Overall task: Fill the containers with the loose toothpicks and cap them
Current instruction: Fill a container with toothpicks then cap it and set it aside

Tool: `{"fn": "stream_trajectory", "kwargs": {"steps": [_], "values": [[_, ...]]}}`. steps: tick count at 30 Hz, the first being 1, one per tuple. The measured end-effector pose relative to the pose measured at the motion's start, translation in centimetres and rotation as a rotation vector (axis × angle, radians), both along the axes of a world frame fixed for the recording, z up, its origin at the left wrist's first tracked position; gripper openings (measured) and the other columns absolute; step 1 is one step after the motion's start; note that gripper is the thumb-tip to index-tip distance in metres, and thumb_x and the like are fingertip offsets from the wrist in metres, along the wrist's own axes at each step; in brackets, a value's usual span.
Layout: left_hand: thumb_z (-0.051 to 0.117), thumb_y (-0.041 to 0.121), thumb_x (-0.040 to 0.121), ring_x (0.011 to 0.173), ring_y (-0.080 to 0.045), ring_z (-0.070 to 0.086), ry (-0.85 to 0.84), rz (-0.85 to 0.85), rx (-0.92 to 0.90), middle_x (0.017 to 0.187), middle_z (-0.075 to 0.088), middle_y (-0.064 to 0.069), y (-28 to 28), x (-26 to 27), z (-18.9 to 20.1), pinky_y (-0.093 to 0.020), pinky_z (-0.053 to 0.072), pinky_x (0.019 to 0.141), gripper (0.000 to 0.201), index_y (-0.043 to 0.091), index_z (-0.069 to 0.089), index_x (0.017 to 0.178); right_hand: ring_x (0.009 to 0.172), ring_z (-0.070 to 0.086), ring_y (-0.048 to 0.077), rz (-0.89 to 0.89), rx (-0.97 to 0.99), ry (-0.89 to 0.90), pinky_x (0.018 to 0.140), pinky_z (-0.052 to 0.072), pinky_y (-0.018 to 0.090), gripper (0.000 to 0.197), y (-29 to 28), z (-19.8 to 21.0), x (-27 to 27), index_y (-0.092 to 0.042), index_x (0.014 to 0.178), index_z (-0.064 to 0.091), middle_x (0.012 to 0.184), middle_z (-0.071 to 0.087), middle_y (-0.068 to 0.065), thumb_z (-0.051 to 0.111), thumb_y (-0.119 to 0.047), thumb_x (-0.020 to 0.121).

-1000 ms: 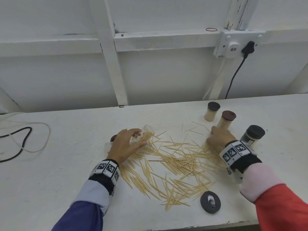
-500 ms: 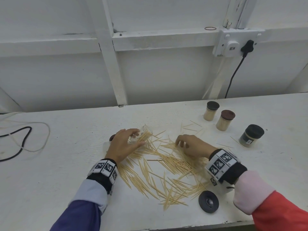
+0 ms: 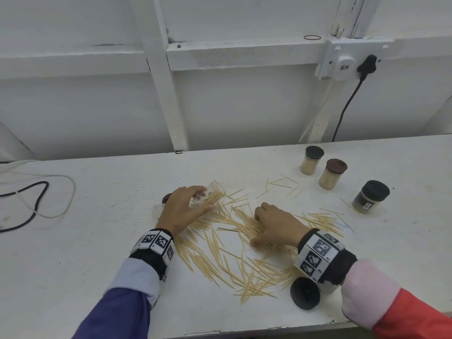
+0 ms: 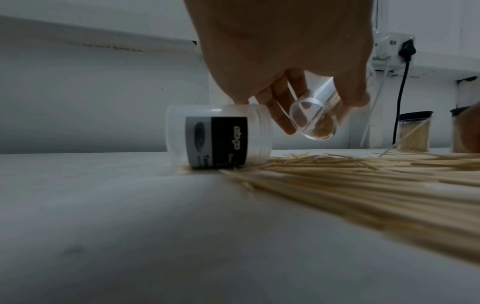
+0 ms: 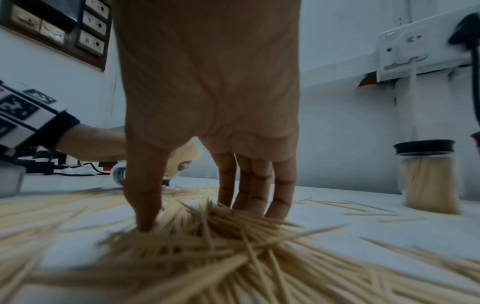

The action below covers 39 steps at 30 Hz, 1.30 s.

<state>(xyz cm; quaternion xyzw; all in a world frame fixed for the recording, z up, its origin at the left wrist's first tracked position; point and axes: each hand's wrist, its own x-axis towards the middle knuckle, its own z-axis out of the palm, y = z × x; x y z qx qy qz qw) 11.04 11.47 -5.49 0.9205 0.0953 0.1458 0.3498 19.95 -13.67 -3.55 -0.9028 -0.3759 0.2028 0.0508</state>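
Note:
Loose toothpicks (image 3: 234, 241) lie scattered over the white table (image 3: 97, 241). My left hand (image 3: 182, 209) grips a clear container (image 3: 211, 194) tilted on its side, mouth toward the pile, partly filled with toothpicks; the left wrist view shows the clear container (image 4: 314, 119) held off the table. An empty labelled container (image 4: 218, 135) lies on its side by that hand. My right hand (image 3: 274, 226) is palm down on the pile, and its fingers (image 5: 254, 195) and thumb press on either side of a bunch of toothpicks (image 5: 207, 232).
Two capped containers full of toothpicks (image 3: 311, 160) (image 3: 332, 173) and a dark capped jar (image 3: 370, 196) stand at the back right. A black lid (image 3: 304, 293) lies near the front edge. A brown lid (image 3: 167, 198) sits behind my left hand. Cables (image 3: 36, 204) lie far left.
My right hand has swept left from beside the capped containers into the middle of the pile, dragging toothpicks with it. My left hand has kept the clear container in place.

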Motion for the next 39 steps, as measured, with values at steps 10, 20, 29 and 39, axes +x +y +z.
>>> {"fn": "stream_trajectory", "kwargs": {"steps": [10,20,29,39], "values": [[0.075,0.048,0.077,0.1,-0.006,0.057,0.019,-0.011,0.001,0.101,0.062,0.019,-0.1,-0.1,0.2,-0.03,0.044,0.092,0.053,0.023,0.062,0.122,0.081,0.044,0.022,0.083,-0.067,-0.003,0.068,0.031,0.029,0.01,0.8,0.0,0.6,-0.01,0.089,0.041,0.091,0.044,0.005,0.037,-0.001,0.092],[0.076,0.047,0.078,0.101,-0.006,0.057,0.024,-0.006,-0.007,0.102,0.063,0.017,-0.1,0.1,0.1,-0.028,0.043,0.091,0.053,0.024,0.061,0.123,0.071,0.04,0.014,-0.057,0.076,0.305,0.063,0.033,0.028,0.008,1.3,2.0,1.1,-0.013,0.093,0.034,0.084,0.047,0.002,0.032,-0.013,0.101],[0.077,0.048,0.077,0.098,-0.001,0.056,0.006,-0.014,-0.004,0.101,0.062,0.018,0.1,0.2,-0.2,-0.033,0.043,0.096,0.054,0.023,0.061,0.123,0.077,0.041,0.012,-0.112,0.19,0.396,0.066,0.033,0.026,0.028,2.2,2.1,1.0,-0.023,0.077,0.031,0.084,0.044,-0.003,0.031,-0.008,0.101],[0.073,0.051,0.079,0.096,0.009,0.049,-0.067,0.026,0.055,0.101,0.058,0.02,0.8,0.5,-0.9,-0.041,0.037,0.107,0.06,0.028,0.054,0.132,0.07,0.056,0.008,-0.202,0.498,0.575,0.066,0.045,0.02,0.013,3.2,3.1,1.6,-0.01,0.094,0.042,0.08,0.062,0.0,0.038,-0.016,0.104]]}}
